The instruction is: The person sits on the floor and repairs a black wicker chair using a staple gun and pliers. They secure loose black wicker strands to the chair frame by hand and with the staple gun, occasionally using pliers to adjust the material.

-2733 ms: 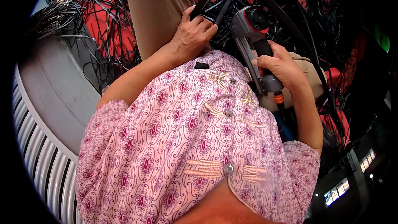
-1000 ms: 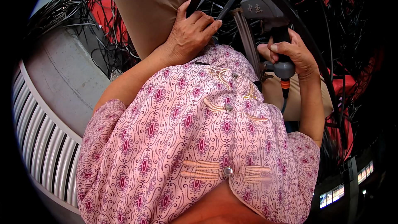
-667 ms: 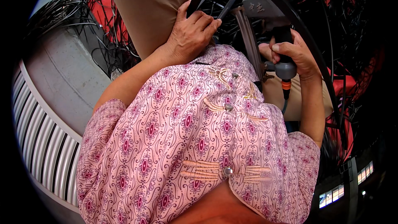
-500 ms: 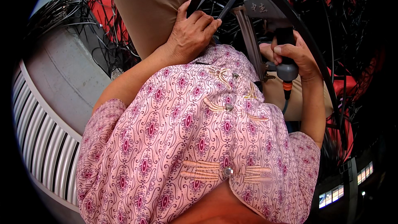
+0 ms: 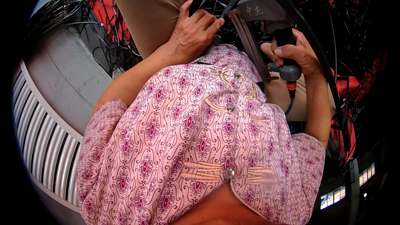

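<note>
Nearest the viewpoint, a pink shirt with purple medallion print (image 5: 189, 121) fills the lower middle of the frame. Beyond it, right of centre, the right hand (image 5: 302, 56) is wrapped around the black grip of a grey power tool with a long metal magazine (image 5: 260, 10), which sits at the upper right of centre. A teal hose with an orange collar (image 5: 291, 106) hangs below the grip, near the tan-trousered leg (image 5: 152, 16) on the lower side.

The left hand (image 5: 193, 33), upper centre, rests on the trousers with thumb and index finger spread beside 2 black flat bars (image 5: 234, 2); whether it grips them cannot be told, the palm being hidden.

Assessment: sound handling calls for a firm wrist, the tool's head square to the work and left fingers off its line. Contact between head and bars is not confirmed.

Edges: a black curved rail (image 5: 299, 14) arcs close outside the right hand, limiting travel rightward; the magazine foot lies just beside the shirt, limiting withdrawal. Between magazine and left hand a narrow gap shows. Farther off, tangled black strips (image 5: 43, 21) at upper left present a likely snag hazard.
</note>
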### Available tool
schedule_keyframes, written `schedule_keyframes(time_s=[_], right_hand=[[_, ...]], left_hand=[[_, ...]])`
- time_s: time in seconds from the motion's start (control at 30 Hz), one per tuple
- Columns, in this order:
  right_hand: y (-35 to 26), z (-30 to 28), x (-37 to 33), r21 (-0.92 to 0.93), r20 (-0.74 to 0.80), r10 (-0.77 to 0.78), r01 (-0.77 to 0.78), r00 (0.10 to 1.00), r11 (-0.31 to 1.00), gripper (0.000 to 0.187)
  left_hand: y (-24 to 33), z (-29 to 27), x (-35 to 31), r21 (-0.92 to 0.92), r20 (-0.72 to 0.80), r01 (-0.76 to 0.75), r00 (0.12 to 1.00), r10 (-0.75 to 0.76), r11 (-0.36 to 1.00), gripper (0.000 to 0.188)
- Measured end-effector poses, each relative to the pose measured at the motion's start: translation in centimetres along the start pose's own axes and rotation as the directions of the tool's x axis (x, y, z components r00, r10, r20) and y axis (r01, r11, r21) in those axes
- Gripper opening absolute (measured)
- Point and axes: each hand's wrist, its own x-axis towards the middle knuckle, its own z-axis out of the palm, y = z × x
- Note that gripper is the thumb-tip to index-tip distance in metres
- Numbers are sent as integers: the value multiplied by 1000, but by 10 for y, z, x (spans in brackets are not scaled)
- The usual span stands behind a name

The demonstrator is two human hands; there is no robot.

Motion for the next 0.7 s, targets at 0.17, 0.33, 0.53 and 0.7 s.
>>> schedule_keyframes(time_s=[0.17, 0.33, 0.53, 0.7], right_hand=[[0, -1, -1, 19, -15, 5, -4, 1000, 1000, 23], [-2, -1, -3, 37, -8, 21, -20, 1000, 999, 23], [-4, -4, -1, 46, 48, -27, 24, 998, 999, 36], [-2, -11, 1, 105, 26, -12, 9, 1000, 994, 46]], left_hand=[[0, 1, 0, -5, -7, -1, 1000, 1, 1000, 38], [1, 1, 1, -12, -7, 0, 1000, 0, 1000, 37], [1, 2, 1, -3, -5, -4, 1000, 4, 1000, 37], [0, 3, 0, -26, -11, -15, 1000, 14, 1000, 31]])
